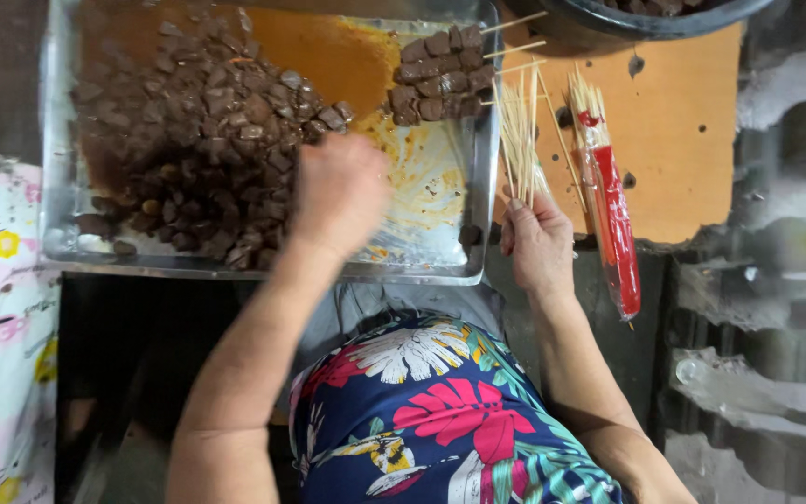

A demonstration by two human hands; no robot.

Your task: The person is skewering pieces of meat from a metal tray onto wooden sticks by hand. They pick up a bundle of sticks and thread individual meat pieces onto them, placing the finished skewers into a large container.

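Only a few filled skewers (440, 75) lie at the tray's (58, 168) far corner; a big meat pile (198, 140) remains. Your right hand (538, 243) holds bare sticks (520, 131) beside the tray; your left hand (340, 191) is blurred over it, its grip unclear.

Metal tray (67, 252) is sitting left; meat pieces (198, 140) are piling in its left half, filled skewers (440, 75) lying in its far right corner. Loose sticks (518, 131) are resting just right of tray on board (683, 140); stick packet (613, 215) is lying further right.
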